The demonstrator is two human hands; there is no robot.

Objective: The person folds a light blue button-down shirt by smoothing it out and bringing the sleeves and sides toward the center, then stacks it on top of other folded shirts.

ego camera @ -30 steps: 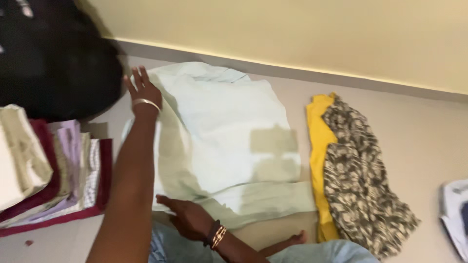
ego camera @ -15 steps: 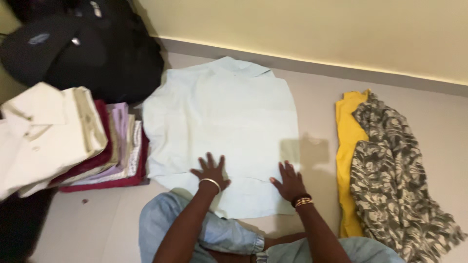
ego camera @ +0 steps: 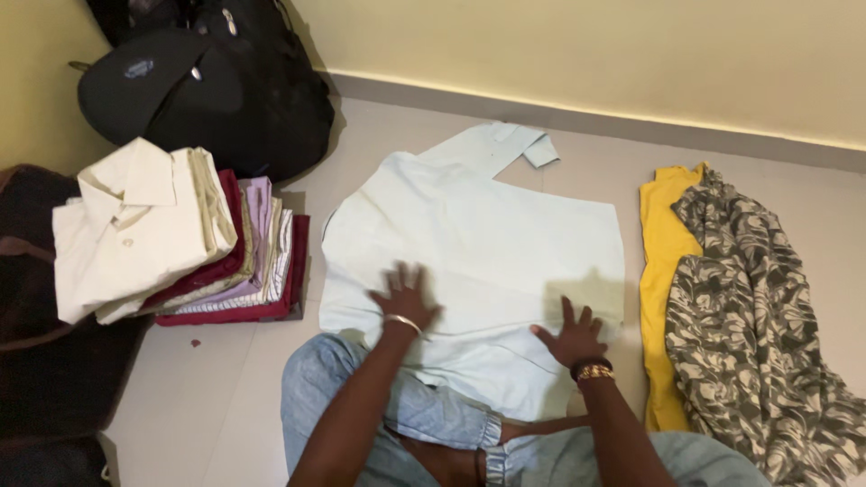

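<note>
A pale mint-green shirt [ego camera: 487,243] lies spread flat on the floor in front of me, its collar and one cuff at the far end. My left hand [ego camera: 405,298] rests flat on its near left part, fingers spread, a silver bangle on the wrist. On the near right part my right hand [ego camera: 571,335] presses down the same way, with a dark and gold bracelet on the wrist. Neither hand grips the cloth. My knees in light blue jeans [ego camera: 397,424] touch the shirt's near edge.
A tilted stack of folded shirts [ego camera: 171,239], cream one on top, stands at the left. Black bags [ego camera: 216,81] sit in the far left corner, a dark brown bag [ego camera: 36,298] at the left edge. A yellow garment [ego camera: 660,271] and a patterned grey one [ego camera: 758,334] lie at the right.
Both hands came down flat onto the shirt's near part and slid slightly right. The view shifted, so the shirt and the stack appear further right, and the cuff shows at the top.
</note>
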